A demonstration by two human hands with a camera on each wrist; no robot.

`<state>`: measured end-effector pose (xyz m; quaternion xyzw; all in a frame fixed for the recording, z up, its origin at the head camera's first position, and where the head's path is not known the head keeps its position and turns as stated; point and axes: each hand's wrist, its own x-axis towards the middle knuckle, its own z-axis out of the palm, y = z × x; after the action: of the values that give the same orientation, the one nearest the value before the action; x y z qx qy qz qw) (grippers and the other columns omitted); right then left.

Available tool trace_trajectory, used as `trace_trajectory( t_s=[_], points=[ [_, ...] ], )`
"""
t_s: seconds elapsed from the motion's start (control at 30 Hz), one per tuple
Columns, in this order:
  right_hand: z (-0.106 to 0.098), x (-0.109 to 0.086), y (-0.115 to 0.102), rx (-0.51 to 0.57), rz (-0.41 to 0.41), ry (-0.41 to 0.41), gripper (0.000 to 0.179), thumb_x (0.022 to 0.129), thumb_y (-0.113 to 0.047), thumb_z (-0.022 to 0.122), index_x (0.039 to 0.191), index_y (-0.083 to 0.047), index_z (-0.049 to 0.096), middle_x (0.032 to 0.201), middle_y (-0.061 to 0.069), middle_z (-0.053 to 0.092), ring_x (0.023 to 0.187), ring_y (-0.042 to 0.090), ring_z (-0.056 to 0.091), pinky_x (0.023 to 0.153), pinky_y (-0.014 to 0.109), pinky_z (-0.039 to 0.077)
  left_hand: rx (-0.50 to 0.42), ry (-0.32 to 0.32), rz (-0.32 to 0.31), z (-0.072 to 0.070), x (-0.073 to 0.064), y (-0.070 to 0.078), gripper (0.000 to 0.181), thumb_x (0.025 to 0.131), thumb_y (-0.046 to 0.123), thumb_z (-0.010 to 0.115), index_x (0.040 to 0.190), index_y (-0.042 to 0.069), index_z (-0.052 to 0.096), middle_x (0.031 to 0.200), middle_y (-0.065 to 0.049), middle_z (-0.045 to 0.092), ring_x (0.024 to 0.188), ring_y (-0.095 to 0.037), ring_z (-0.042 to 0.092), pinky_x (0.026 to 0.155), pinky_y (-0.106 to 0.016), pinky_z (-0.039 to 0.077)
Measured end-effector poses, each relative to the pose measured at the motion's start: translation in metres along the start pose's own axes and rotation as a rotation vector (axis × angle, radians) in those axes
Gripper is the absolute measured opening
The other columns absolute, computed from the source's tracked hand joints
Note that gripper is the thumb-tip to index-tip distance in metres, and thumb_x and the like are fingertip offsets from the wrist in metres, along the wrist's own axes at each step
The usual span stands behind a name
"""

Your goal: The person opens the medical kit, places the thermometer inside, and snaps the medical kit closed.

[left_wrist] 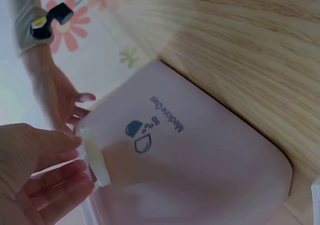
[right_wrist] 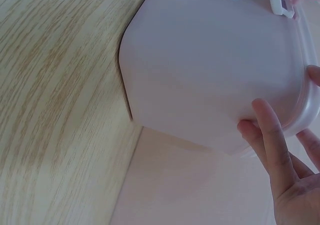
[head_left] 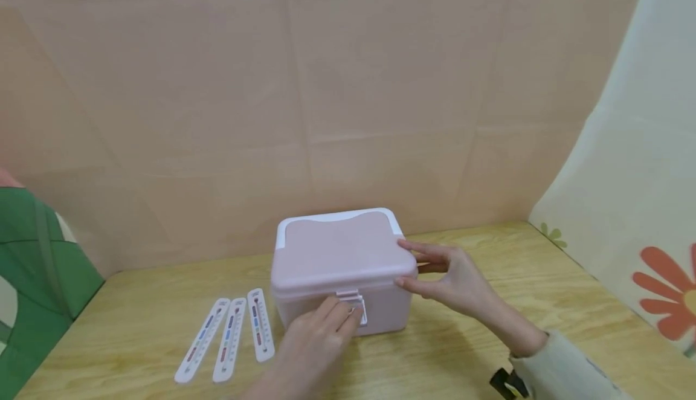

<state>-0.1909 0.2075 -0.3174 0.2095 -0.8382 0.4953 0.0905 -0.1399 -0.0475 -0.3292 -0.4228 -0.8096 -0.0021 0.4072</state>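
A pale pink medicine chest [head_left: 342, 249] stands upright with its lid down; its front bears printed words and a capsule picture in the left wrist view. At the front, my left hand [head_left: 321, 333] pinches the white latch [left_wrist: 96, 157] with thumb and fingertips, and the latch tilts out from the chest wall. My right hand [head_left: 457, 279] steadies the right front corner: its fingers are spread along the side and its thumb touches the lid's front edge. In the right wrist view, extended fingers [right_wrist: 272, 140] rest against the side wall near the lid rim.
Three white thermometers [head_left: 202, 341] lie side by side on the wooden table [head_left: 136, 321], left of the chest. A pinkish cloth backdrop [head_left: 348, 98] rises close behind it. A flower-patterned cloth [head_left: 641, 176] hangs at the right edge.
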Motion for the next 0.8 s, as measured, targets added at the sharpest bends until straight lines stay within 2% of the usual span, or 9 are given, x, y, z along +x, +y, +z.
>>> trace_trajectory(
  t_s=[0.1,0.23,0.3,0.4,0.47,0.57,0.7,0.8],
  points=[
    [0.000,0.001,0.001,-0.002,-0.011,0.006,0.055,0.074,-0.024,0.077,0.125,-0.014,0.058,0.113,0.017,0.065,0.084,0.017,0.069,0.053,0.026,0.056,-0.040,0.080,-0.029,-0.003,0.000,-0.005,0.027,0.084,0.007,0.047,0.098,0.007,0.069,0.093,-0.001,0.066,0.086,-0.012,0.059,0.072,-0.018,0.051],
    [0.000,0.002,0.002,-0.004,-0.021,0.009,0.055,0.074,-0.024,0.078,0.124,-0.013,0.059,0.113,0.016,0.066,0.083,0.014,0.069,0.056,0.026,0.057,-0.102,0.164,-0.100,-0.008,-0.001,-0.012,0.036,0.097,0.019,0.036,0.096,0.006,0.070,0.091,-0.001,0.066,0.085,-0.013,0.060,0.075,-0.021,0.052],
    [0.000,0.001,0.002,-0.011,-0.032,0.011,0.054,0.074,-0.024,0.078,0.123,-0.012,0.060,0.114,0.016,0.065,0.082,0.013,0.069,0.058,0.026,0.057,-0.127,0.210,-0.129,-0.010,-0.001,-0.016,0.036,0.097,0.020,0.037,0.094,0.006,0.070,0.090,-0.001,0.065,0.084,-0.014,0.059,0.073,-0.023,0.052],
    [0.000,0.000,0.004,-0.020,-0.051,0.017,0.054,0.074,-0.022,0.078,0.123,-0.012,0.060,0.117,0.015,0.064,0.082,0.012,0.069,0.059,0.026,0.057,-0.152,0.296,-0.168,-0.012,-0.003,-0.024,0.029,0.094,0.021,0.045,0.096,0.005,0.068,0.093,-0.005,0.063,0.085,-0.017,0.059,0.072,-0.027,0.052],
    [0.001,0.000,0.004,-0.028,-0.062,0.020,0.054,0.074,-0.022,0.078,0.123,-0.012,0.060,0.118,0.015,0.064,0.083,0.013,0.069,0.060,0.025,0.057,-0.178,0.316,-0.218,-0.012,-0.005,-0.029,0.027,0.091,0.023,0.051,0.101,0.004,0.066,0.099,-0.008,0.063,0.090,-0.021,0.059,0.076,-0.031,0.052],
    [0.002,-0.001,0.004,-0.031,-0.067,0.022,0.053,0.074,-0.021,0.077,0.123,-0.012,0.060,0.119,0.014,0.063,0.083,0.015,0.069,0.061,0.025,0.057,-0.216,0.270,-0.339,-0.011,-0.012,-0.038,0.039,0.084,0.028,0.064,0.113,0.004,0.061,0.113,-0.013,0.058,0.101,-0.025,0.057,0.081,-0.037,0.051],
    [0.001,0.000,0.002,-0.039,-0.073,0.021,0.053,0.074,-0.022,0.077,0.123,-0.012,0.060,0.118,0.013,0.064,0.084,0.014,0.069,0.065,0.024,0.057,-0.266,0.140,-0.547,-0.009,-0.021,-0.050,0.066,0.072,0.036,0.077,0.125,0.006,0.053,0.130,-0.016,0.049,0.111,-0.030,0.054,0.089,-0.043,0.050],
    [0.001,0.000,0.002,-0.042,-0.078,0.020,0.053,0.074,-0.021,0.077,0.123,-0.012,0.060,0.116,0.013,0.065,0.084,0.013,0.068,0.065,0.024,0.057,-0.327,0.095,-0.644,-0.006,-0.028,-0.057,0.075,0.067,0.038,0.080,0.130,0.009,0.051,0.135,-0.018,0.045,0.114,-0.035,0.053,0.089,-0.049,0.050]
  ],
)
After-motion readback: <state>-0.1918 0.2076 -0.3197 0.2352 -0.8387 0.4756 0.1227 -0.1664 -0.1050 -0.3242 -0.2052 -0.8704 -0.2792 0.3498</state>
